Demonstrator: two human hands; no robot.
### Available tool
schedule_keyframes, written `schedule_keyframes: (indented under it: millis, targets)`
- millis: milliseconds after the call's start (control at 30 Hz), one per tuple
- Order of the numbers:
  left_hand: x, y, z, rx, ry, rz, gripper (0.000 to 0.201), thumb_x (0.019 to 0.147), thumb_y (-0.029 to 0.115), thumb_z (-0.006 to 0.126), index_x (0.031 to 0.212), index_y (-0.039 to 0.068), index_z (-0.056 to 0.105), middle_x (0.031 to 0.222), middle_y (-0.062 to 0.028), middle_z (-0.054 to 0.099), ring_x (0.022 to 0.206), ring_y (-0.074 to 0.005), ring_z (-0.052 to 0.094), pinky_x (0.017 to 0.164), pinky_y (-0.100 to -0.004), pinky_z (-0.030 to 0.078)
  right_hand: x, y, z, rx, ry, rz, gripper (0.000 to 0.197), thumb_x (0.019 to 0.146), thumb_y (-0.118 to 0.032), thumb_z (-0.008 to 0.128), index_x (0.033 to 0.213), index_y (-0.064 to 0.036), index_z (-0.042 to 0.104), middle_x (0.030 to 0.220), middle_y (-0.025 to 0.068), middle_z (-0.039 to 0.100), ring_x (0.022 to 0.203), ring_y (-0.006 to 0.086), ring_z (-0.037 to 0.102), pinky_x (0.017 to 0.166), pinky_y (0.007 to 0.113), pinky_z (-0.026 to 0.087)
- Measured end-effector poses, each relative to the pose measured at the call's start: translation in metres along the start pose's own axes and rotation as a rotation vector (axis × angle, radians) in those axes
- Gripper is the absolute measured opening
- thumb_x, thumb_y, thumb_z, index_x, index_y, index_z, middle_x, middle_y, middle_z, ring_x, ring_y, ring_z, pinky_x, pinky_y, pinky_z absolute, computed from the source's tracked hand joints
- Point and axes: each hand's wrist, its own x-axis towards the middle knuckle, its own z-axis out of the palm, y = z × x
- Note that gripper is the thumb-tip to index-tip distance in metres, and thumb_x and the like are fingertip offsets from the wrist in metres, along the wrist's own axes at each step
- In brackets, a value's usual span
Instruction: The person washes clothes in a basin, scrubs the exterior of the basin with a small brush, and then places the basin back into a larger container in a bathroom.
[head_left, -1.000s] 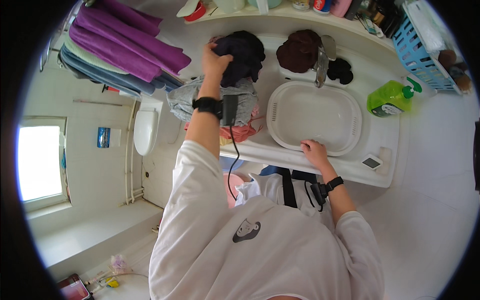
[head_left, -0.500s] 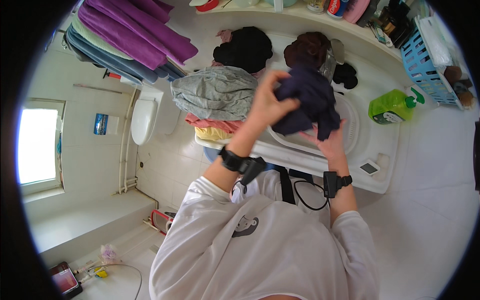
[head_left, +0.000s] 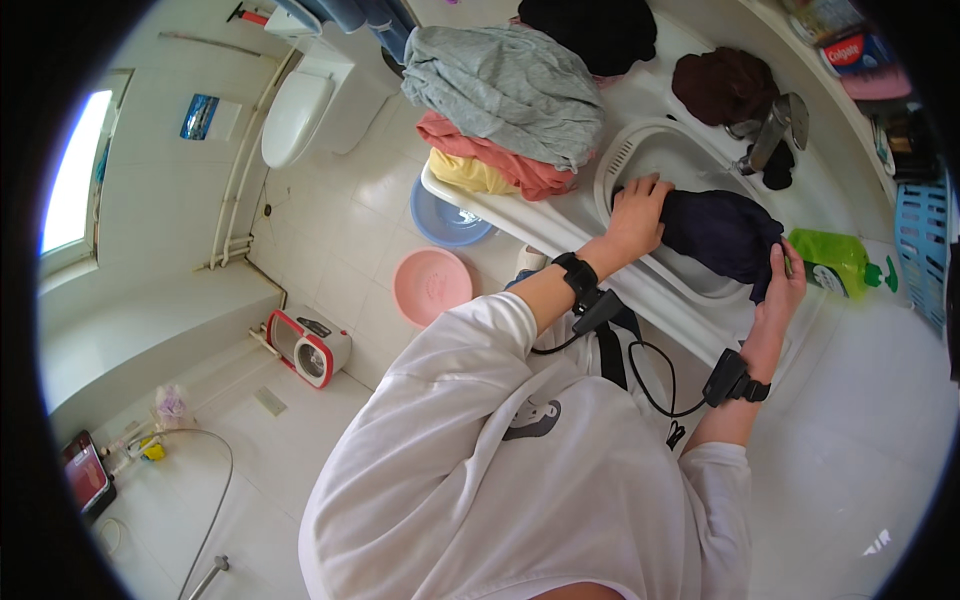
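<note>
A dark navy garment (head_left: 715, 235) stretches across the white washbasin (head_left: 690, 150), bunched and loosely folded. My left hand (head_left: 638, 215) grips its left end near the basin's rim. At the opposite end, the thumb and fingers of my right hand (head_left: 782, 278) close on the cloth's edge. The metal faucet (head_left: 778, 130) rises just behind the garment. Beside my right hand stands a green pump bottle (head_left: 835, 262). To the left of the basin, a heap holds a grey garment (head_left: 505, 90) over a coral-pink one (head_left: 530, 170) and a yellow one (head_left: 468, 172).
A brown bundled cloth (head_left: 722, 85) and a small black cloth (head_left: 778, 168) lie by the faucet; a black garment (head_left: 595, 35) is behind the heap. Below are a blue basin (head_left: 448, 222) and a pink basin (head_left: 432, 285). A blue basket (head_left: 922, 245) stands at right.
The navy garment, held up over the basin before, is now lowered and spread sideways between my hands. My left hand has shifted to its left end. The view has turned and moved right.
</note>
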Motion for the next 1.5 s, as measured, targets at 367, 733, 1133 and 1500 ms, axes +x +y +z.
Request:
schedule_keyframes:
  millis: [367, 733, 1133, 1500]
  targets:
    - [-0.027, -0.038, 0.007, -0.030, -0.236, 0.102, 0.035, 0.073, 0.014, 0.063, 0.106, 0.004, 0.055, 0.105, -0.0168, 0.054, 0.101, -0.0346, 0.049, 0.087, -0.0378, 0.041, 0.003, 0.009, 0.004, -0.781, -0.030, -0.347, 0.037, 0.079, -0.023, 0.064, 0.110, -0.0027, 0.057, 0.112, 0.0209, 0.054, 0.106, 0.0293, 0.051, 0.094, 0.037, 0.038]
    - [-0.065, -0.052, -0.110, -0.872, -0.937, -0.317, 0.032, 0.087, 0.026, 0.055, 0.109, 0.002, 0.056, 0.094, -0.0068, 0.063, 0.085, -0.0142, 0.061, 0.071, -0.0265, 0.048, -0.091, 0.038, 0.128, -0.743, -0.630, -0.571, 0.042, 0.081, -0.022, 0.059, 0.119, -0.0071, 0.050, 0.132, 0.0212, 0.035, 0.124, 0.0392, 0.028, 0.101, 0.046, 0.025]
    - [-0.232, -0.218, -0.103, -1.052, -0.182, -1.024, 0.036, 0.092, 0.035, 0.043, 0.110, 0.007, 0.055, 0.091, -0.0051, 0.063, 0.084, -0.0129, 0.060, 0.073, -0.0261, 0.049, -0.164, 0.068, 0.216, -0.733, -0.983, -0.687, 0.039, 0.085, -0.015, 0.048, 0.122, -0.0034, 0.045, 0.127, 0.0200, 0.041, 0.119, 0.0375, 0.036, 0.098, 0.044, 0.029]
    - [-0.236, -0.276, -0.079, -1.169, 0.044, -1.121, 0.032, 0.093, 0.031, 0.042, 0.108, 0.006, 0.055, 0.090, -0.0056, 0.061, 0.083, -0.0140, 0.059, 0.074, -0.0261, 0.048, -0.181, 0.069, 0.236, -0.886, -0.791, -0.660, 0.033, 0.086, -0.015, 0.043, 0.114, 0.0016, 0.047, 0.109, 0.0218, 0.050, 0.102, 0.0393, 0.046, 0.086, 0.043, 0.036]
